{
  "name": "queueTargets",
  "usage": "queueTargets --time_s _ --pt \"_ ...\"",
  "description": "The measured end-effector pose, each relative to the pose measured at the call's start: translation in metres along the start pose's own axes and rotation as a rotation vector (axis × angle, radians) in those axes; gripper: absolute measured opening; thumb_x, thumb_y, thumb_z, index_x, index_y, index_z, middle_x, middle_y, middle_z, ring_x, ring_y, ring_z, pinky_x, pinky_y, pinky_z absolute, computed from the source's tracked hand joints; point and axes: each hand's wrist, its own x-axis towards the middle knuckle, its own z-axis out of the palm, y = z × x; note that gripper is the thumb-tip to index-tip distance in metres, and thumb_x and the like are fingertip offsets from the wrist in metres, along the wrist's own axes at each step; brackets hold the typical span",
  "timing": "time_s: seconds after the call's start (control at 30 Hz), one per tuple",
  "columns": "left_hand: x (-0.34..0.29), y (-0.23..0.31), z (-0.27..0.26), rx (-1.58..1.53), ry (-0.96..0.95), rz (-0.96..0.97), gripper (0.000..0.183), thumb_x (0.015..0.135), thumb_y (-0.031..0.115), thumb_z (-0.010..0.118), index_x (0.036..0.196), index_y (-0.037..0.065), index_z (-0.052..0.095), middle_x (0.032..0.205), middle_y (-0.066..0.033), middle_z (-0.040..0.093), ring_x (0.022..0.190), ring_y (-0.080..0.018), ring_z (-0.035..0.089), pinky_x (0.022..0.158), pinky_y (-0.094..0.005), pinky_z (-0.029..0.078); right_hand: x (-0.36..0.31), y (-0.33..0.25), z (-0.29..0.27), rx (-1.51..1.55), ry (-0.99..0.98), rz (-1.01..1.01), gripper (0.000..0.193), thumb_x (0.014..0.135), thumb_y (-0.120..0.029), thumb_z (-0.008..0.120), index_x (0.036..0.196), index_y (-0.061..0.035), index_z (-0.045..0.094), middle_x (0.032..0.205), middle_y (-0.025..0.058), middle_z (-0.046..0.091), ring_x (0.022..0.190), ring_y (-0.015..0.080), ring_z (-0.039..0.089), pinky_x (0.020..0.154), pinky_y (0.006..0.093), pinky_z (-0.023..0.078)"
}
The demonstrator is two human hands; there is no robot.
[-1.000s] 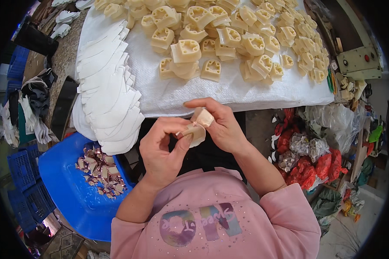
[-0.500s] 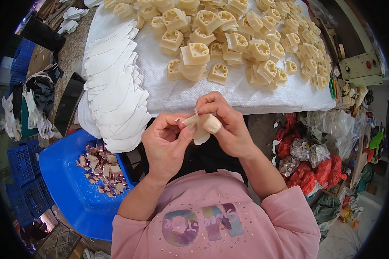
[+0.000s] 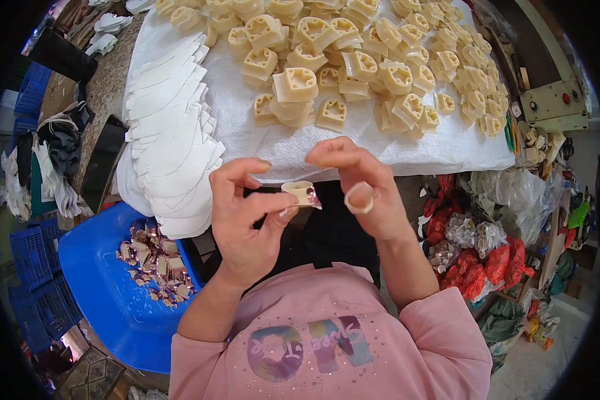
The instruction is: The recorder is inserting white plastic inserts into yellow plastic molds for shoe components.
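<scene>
Between the thumb and fingers of my left hand is a small cream moulded piece, hollow on top, with a shiny metallic pink side; it looks like a shoe heel. Just to its right, my right hand is empty, its fingers spread and curved, with a cream wrap round the thumb. Both hands are in front of the table edge, above my lap. Many cream moulded blocks with holes in their tops are piled on the white woven cover. A fanned stack of thin white cut sheets lies on the left.
A blue tub at lower left holds many small cream pieces with shiny pink sides. Blue crates stand beyond it. Red bags and clear plastic lie at the right. A machine housing stands at far right.
My right hand has let go and opened, moving to the right. My left hand now holds the piece alone, turned so its hollow top and pink side show. The view has shifted slightly.
</scene>
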Motion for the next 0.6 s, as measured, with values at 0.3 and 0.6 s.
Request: queueTargets --time_s 0.3,0.6 --pt "-0.003 0.001 0.004 -0.116 -0.003 0.081 0.044 0.089 0.040 0.056 0.113 0.004 0.063 0.109 -0.0120 0.054 0.089 -0.0217 0.053 0.070 -0.0280 0.042 0.004 -0.003 -0.007 -0.245 -0.110 -0.030 0.045 0.071 -0.001 0.072 0.113 -0.0029 0.057 0.095 0.0069 0.064 0.085 0.0163 0.061 0.064 0.0274 0.051" --pt "-0.008 0.009 0.019 -0.722 -0.163 -0.548 0.055 0.092 0.031 0.037 0.135 -0.002 0.027 0.100 -0.0108 0.053 0.082 -0.0118 0.053 0.073 -0.0233 0.044 0.000 0.004 0.013 -0.558 -0.134 -0.294 0.037 0.070 -0.007 0.073 0.105 -0.0085 0.060 0.103 0.0046 0.060 0.080 0.0242 0.056 0.081 0.0354 0.041"
